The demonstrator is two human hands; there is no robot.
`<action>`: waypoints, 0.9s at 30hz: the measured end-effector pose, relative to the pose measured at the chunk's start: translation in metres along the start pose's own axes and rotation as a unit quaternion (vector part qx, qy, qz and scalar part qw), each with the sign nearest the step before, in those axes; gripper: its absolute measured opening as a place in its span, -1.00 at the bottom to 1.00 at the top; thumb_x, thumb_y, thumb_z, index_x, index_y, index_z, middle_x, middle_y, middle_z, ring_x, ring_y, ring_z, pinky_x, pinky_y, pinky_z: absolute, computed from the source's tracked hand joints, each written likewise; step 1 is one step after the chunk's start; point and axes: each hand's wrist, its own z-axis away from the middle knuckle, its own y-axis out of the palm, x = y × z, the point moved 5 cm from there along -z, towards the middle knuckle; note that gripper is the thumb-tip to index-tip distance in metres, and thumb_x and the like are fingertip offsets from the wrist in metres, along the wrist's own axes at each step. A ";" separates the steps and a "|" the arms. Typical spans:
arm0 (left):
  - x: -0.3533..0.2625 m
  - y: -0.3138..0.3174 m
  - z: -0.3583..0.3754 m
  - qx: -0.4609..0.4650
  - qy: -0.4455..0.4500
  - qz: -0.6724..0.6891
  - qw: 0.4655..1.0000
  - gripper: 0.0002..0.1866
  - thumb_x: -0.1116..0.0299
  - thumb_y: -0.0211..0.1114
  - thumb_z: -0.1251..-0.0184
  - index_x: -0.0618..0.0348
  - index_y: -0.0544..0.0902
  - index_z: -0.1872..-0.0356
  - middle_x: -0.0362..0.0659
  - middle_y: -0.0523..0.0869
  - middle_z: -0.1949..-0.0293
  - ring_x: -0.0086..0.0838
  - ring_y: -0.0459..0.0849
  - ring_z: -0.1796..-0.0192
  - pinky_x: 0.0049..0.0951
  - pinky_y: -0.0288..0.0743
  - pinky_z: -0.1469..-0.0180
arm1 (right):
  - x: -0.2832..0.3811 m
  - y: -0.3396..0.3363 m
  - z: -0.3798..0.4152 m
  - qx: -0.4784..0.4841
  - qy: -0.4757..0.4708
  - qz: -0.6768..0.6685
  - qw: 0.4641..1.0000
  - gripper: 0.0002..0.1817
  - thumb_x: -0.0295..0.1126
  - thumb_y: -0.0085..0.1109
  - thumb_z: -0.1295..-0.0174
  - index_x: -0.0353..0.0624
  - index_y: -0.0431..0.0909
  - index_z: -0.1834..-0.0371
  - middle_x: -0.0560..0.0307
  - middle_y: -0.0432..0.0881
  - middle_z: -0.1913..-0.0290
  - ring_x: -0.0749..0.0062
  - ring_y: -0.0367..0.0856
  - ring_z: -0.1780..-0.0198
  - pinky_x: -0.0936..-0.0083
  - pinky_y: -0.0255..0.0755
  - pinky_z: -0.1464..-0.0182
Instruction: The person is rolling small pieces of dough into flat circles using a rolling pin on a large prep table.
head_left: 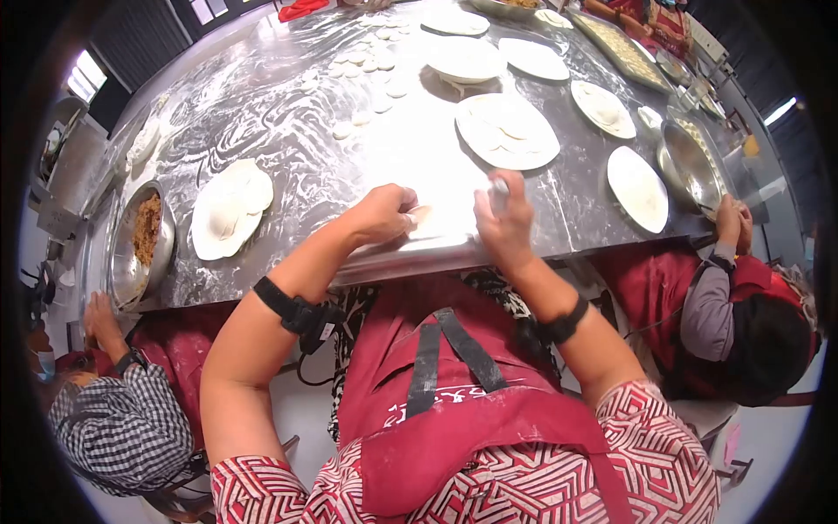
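My left hand [384, 214] is closed at the near edge of the table, its fingertips pinching a small piece of dough [421, 217]. Just to the right, my right hand [506, 218] is curled in a fist around a rolling pin [499, 196], of which only a short grey end shows; the hand is slightly blurred. Strong glare washes out the floured steel table [297, 131] between and beyond the hands. Small flat dough pieces [353, 59] lie scattered farther off. Ahead of my right hand is a white plate [476, 144] with round dough wrappers [515, 125].
Left stands a metal bowl of brown filling [147, 231], beside a plate of wrappers [229, 210]. More white plates [637, 188] and a metal bowl [690, 162] are at the right. A tray [624, 48] sits at the far right. Co-workers [122, 428] sit close on both sides.
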 end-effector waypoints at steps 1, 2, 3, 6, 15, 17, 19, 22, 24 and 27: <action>0.000 -0.001 -0.004 -0.007 0.021 -0.025 0.999 -0.81 0.41 0.24 -0.13 0.37 0.60 0.32 0.07 0.63 0.47 -0.32 0.60 0.36 -0.33 0.44 0.23 | -0.009 0.012 -0.015 0.006 -0.005 0.017 1.000 -0.67 -0.54 0.17 -0.07 -0.13 0.33 0.09 -0.16 0.52 0.47 -0.05 0.56 0.48 0.23 0.42 0.45; 0.000 -0.003 -0.008 -0.016 0.043 -0.051 0.998 -0.80 0.40 0.24 -0.13 0.37 0.60 0.32 0.07 0.63 0.48 -0.32 0.60 0.36 -0.33 0.44 0.23 | -0.016 0.024 -0.030 0.012 -0.012 0.033 0.999 -0.66 -0.52 0.17 -0.08 -0.13 0.32 0.08 -0.20 0.53 0.46 -0.14 0.56 0.46 0.16 0.42 0.43; 0.001 -0.004 -0.013 -0.024 0.029 -0.061 0.997 -0.79 0.39 0.24 -0.13 0.37 0.60 0.32 0.08 0.63 0.48 -0.32 0.60 0.36 -0.33 0.44 0.24 | -0.022 0.036 -0.041 0.014 -0.020 0.044 0.999 -0.67 -0.51 0.17 -0.08 -0.13 0.32 0.09 -0.20 0.53 0.47 -0.14 0.56 0.45 0.15 0.42 0.43; -0.002 -0.007 -0.021 -0.018 -0.004 -0.085 0.996 -0.78 0.37 0.24 -0.15 0.38 0.61 0.31 0.09 0.63 0.47 -0.31 0.60 0.36 -0.34 0.44 0.23 | -0.022 0.046 -0.050 0.025 0.004 0.034 0.999 -0.68 -0.52 0.17 -0.08 -0.14 0.32 0.11 -0.20 0.53 0.47 -0.13 0.57 0.44 0.17 0.41 0.43; 0.002 0.000 -0.002 -0.004 -0.018 0.005 1.000 -0.74 0.35 0.21 -0.21 0.41 0.62 0.26 0.10 0.65 0.43 -0.29 0.61 0.35 -0.31 0.45 0.19 | -0.014 0.012 -0.014 0.034 0.023 0.024 0.999 -0.67 -0.54 0.15 -0.08 -0.16 0.32 0.09 -0.18 0.53 0.46 -0.09 0.58 0.47 0.22 0.44 0.46; -0.001 -0.004 -0.008 -0.045 -0.005 -0.031 0.998 -0.75 0.36 0.21 -0.21 0.40 0.62 0.26 0.09 0.65 0.43 -0.27 0.61 0.35 -0.30 0.45 0.19 | -0.019 0.037 -0.043 0.018 -0.026 0.052 0.998 -0.69 -0.52 0.15 -0.09 -0.15 0.32 0.10 -0.21 0.52 0.50 -0.16 0.56 0.46 0.15 0.43 0.45; 0.001 -0.005 -0.018 -0.049 -0.012 -0.038 0.998 -0.75 0.36 0.21 -0.22 0.41 0.62 0.25 0.10 0.66 0.42 -0.25 0.61 0.34 -0.30 0.45 0.19 | -0.022 0.045 -0.049 0.025 -0.024 0.062 0.997 -0.69 -0.51 0.15 -0.10 -0.14 0.32 0.10 -0.22 0.52 0.49 -0.18 0.56 0.46 0.14 0.42 0.44; -0.003 -0.003 -0.021 -0.032 -0.007 -0.056 0.998 -0.76 0.38 0.21 -0.18 0.40 0.62 0.27 0.10 0.66 0.44 -0.25 0.61 0.36 -0.30 0.45 0.20 | -0.020 0.035 -0.039 0.024 -0.018 0.055 0.998 -0.68 -0.54 0.15 -0.09 -0.15 0.32 0.10 -0.15 0.52 0.47 -0.09 0.55 0.49 0.20 0.42 0.45; -0.001 -0.002 -0.016 -0.022 0.004 -0.089 0.996 -0.78 0.42 0.21 -0.14 0.40 0.61 0.28 0.09 0.65 0.44 -0.25 0.61 0.36 -0.30 0.46 0.21 | -0.007 0.008 -0.012 0.016 -0.010 0.027 0.999 -0.67 -0.58 0.15 -0.08 -0.15 0.32 0.09 -0.03 0.52 0.49 0.07 0.54 0.57 0.31 0.41 0.46; 0.006 0.002 -0.005 -0.027 -0.033 0.006 0.999 -0.79 0.48 0.20 -0.07 0.40 0.60 0.28 0.08 0.65 0.43 -0.28 0.62 0.34 -0.32 0.45 0.20 | 0.001 -0.006 0.006 0.026 0.024 -0.007 0.999 -0.67 -0.58 0.16 -0.08 -0.16 0.32 0.09 0.02 0.52 0.49 0.17 0.55 0.57 0.35 0.41 0.48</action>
